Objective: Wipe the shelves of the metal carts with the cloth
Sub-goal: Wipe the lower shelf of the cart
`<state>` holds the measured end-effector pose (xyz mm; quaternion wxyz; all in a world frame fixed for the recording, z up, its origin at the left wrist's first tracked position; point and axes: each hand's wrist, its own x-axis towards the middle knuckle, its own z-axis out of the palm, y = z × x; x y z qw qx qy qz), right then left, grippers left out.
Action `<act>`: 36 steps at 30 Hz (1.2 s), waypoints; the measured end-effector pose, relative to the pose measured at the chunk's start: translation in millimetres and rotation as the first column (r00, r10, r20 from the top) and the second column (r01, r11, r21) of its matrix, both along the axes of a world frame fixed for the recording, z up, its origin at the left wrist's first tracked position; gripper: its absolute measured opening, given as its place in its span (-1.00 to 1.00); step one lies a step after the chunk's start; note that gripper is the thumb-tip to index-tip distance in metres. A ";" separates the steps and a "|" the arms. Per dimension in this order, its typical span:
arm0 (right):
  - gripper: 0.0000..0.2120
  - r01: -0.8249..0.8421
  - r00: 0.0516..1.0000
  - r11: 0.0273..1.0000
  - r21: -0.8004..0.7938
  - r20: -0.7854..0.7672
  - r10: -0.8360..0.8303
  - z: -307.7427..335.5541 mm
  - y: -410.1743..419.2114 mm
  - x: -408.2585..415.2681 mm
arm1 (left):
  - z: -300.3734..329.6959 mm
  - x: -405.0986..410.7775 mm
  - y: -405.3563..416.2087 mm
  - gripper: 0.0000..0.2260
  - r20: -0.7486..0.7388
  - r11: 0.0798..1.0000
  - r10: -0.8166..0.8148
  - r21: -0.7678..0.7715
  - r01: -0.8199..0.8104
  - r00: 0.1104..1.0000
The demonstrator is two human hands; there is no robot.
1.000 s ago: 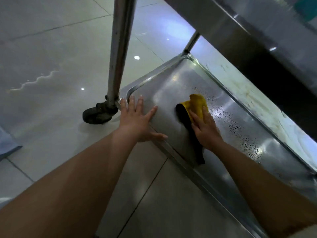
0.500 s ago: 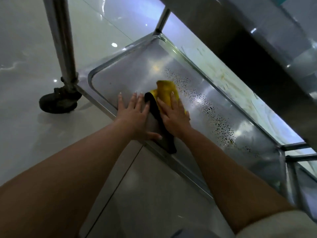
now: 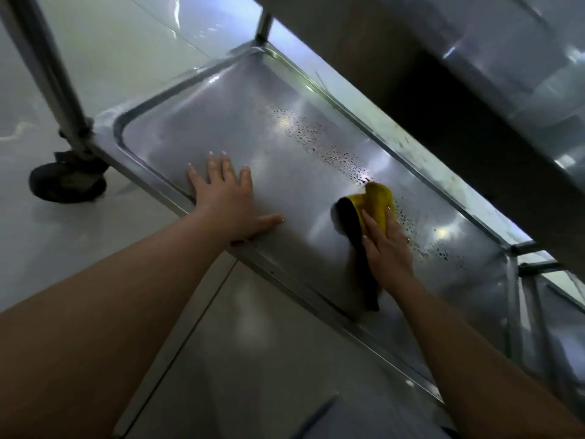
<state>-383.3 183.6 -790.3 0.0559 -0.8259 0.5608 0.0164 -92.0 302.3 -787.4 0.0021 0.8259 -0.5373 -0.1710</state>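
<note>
Since half a second ago the right hand (image 3: 387, 248) has carried the crumpled yellow cloth with its dark trailing edge (image 3: 375, 202) away from the left hand (image 3: 226, 198); the two were almost touching then and are now well apart. The cloth has travelled along the bottom stainless-steel shelf of the cart (image 3: 196, 128) toward the band of dark water droplets (image 3: 332, 150), and its far end now sits at the edge of that band. I judge this to be one stroke in a run of back-and-forth passes, with the near side of the shelf looking dry and the beaded strip toward the far rim still to be wiped.

In the head view, the only one, the left hand lies flat on the shelf by the near rim, fingers spread and straight, thumb out, apparently bracing. The right hand presses down on the cloth with fingers laid over it. A black caster wheel (image 3: 68, 182) stands on the pale tiled floor (image 3: 110, 52) at the left corner.
</note>
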 end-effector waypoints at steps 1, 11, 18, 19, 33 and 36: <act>-0.54 0.049 0.999 0.999 0.013 0.004 -0.049 1.1 4.4 -21.3 | 1.2 -8.4 -5.7 0.08 -0.005 1.000 -0.018 -0.016 0.018 1.000; -0.52 0.266 0.963 0.961 0.077 0.015 -0.268 -1.6 29.0 -48.8 | -5.6 -87.4 -32.9 0.12 0.048 0.982 -0.176 -0.055 0.178 0.983; -0.54 -0.277 0.961 0.957 0.087 0.008 0.277 4.0 6.7 29.9 | 2.5 -91.3 -29.4 0.08 0.086 0.989 -0.144 0.029 0.142 0.986; -0.54 -0.297 0.955 0.951 0.085 0.002 0.298 3.7 2.2 24.7 | 4.5 -92.4 -29.1 0.07 0.087 0.990 -0.142 0.037 0.140 0.986; -0.52 0.507 0.861 0.862 0.016 -0.046 -0.506 -5.2 21.3 -259.1 | 2.0 -102.5 -23.6 -0.13 0.036 0.957 -0.284 -0.046 0.285 0.958; -0.51 0.567 0.823 0.817 0.104 -0.032 -0.567 0.5 19.0 -225.2 | -0.9 -129.5 -27.4 -0.15 0.079 0.925 -0.376 -0.025 0.379 0.923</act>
